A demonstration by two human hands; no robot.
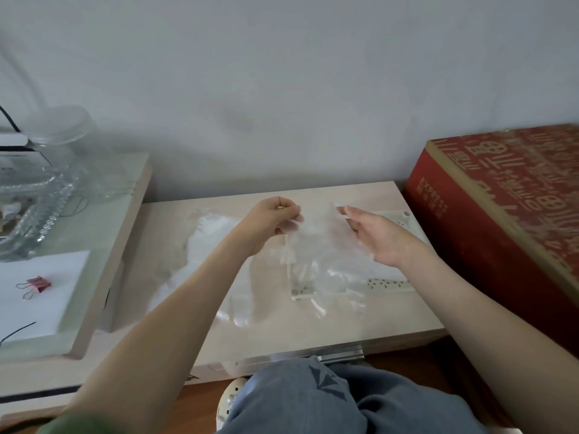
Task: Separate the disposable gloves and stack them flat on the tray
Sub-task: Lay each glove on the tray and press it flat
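A clear disposable glove (316, 242) hangs stretched between my two hands above the low table. My left hand (271, 223) pinches its left top edge with curled fingers. My right hand (372, 236) holds the right edge at the fingertips, palm turned inward. Beneath them a white perforated tray (387, 285) lies on the table, mostly covered by thin plastic. More clear gloves (206, 233) lie spread flat on the table to the left, and another loose piece (241, 305) lies near the front.
A red cardboard box (507, 208) stands tight against the table's right end. On the raised shelf at left sit glass dishes (40, 189), white paper and a pink binder clip (39, 283). My knees (313, 399) are at the table's front edge.
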